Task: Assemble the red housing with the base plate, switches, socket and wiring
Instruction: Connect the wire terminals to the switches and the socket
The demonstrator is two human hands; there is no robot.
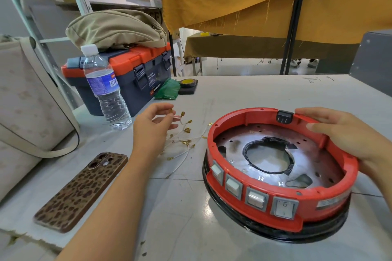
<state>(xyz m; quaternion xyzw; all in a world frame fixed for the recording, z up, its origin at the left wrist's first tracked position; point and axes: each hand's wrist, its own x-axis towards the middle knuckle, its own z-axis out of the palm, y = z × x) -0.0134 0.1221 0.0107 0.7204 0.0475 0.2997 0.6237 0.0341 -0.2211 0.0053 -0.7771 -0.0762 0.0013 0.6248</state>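
A: Leopard-print phone point(81, 190) flat at the left on the grey table point(254, 95), water bottle point(105, 89) upright behind it, beside a blue and orange toolbox point(135, 72).

B: And the left hand point(151, 127)?

A: Raised just over the loose wires point(184, 140). Fingers curled, thumb and fingertips pinching one thin white lead with a brass terminal at its end. Rest of the bundle lying tangled on the table, just left of the housing.

B: Further right?

A: Red housing point(280, 188) resting on a black ring, tilted slightly toward the camera. Metal base plate point(237, 144) seated inside, with a large round hole edged in black tape. Four switches point(256, 199) in a row along the near wall. Black socket point(285, 117) set in the far rim.

B: Right hand point(341, 133)?

A: Laid over the far right rim, just right of the socket. Fingers fairly straight along the top edge, thumb pointing in along the wall. Steadying contact, not a curled grip.
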